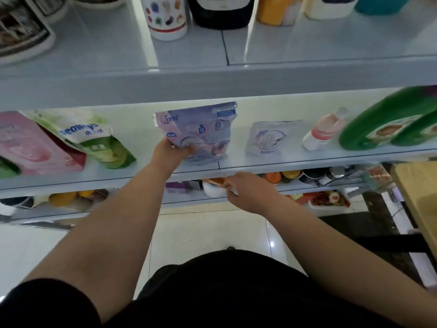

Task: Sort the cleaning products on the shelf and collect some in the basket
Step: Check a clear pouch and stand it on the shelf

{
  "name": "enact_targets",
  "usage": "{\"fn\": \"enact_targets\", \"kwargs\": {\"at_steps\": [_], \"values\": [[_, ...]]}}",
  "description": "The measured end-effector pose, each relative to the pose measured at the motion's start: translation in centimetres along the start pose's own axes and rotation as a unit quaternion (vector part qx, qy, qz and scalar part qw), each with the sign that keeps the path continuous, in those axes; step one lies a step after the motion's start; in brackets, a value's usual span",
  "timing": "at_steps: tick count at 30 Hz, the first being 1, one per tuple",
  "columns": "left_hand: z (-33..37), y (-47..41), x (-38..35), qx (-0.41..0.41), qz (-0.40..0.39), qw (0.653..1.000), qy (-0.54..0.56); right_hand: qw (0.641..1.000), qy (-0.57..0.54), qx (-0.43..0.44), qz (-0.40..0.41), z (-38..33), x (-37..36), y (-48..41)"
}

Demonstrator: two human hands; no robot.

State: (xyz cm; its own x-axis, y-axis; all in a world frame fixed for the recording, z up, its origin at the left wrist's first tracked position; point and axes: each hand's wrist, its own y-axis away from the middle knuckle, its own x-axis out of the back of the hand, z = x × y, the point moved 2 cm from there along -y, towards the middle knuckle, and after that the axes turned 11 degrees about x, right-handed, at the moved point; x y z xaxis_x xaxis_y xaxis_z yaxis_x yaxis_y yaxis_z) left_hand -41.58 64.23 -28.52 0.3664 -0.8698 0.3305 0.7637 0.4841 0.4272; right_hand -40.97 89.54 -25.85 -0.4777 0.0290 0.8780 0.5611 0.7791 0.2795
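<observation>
One purple pouch [198, 131]: lower corner pinched, left hand [169, 152] thumb in front.

the held pouch [198, 131] is upright at the middle shelf [295, 159], gripped at its lower left corner by the left hand [171, 150]. left of that pouch lies the seaways pouch [94, 136], and further left a flat pouch [35, 145]. right of it come a smaller pouch [267, 138], a tilted bottle [324, 131] and a jug [378, 124], while the right hand [248, 192] is below and in front of it.
</observation>
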Motion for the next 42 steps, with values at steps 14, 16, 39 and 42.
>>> {"fn": "enact_targets", "kwargs": {"at_steps": [14, 16, 39, 42], "values": [[-1.9, 12.1, 1.4, 0.092, -0.082, 0.974, 0.189, 0.814, -0.576, -0.031, 0.073, 0.6, -1.6, 0.2], [-1.6, 13.0, 1.4, 0.094, -0.107, 0.97, 0.198, 0.751, -0.655, -0.041, 0.074, -0.2, -2.1, 0.7], [-12.3, 26.0, 5.9, 0.395, -0.48, 0.698, 0.357, 0.591, -0.8, -0.058, 0.091, -19.0, -10.7, 7.8], [-13.4, 25.1, 8.2, 0.344, -0.447, 0.76, 0.323, 0.547, -0.818, -0.069, 0.164, -19.1, -11.0, 8.4]]}}
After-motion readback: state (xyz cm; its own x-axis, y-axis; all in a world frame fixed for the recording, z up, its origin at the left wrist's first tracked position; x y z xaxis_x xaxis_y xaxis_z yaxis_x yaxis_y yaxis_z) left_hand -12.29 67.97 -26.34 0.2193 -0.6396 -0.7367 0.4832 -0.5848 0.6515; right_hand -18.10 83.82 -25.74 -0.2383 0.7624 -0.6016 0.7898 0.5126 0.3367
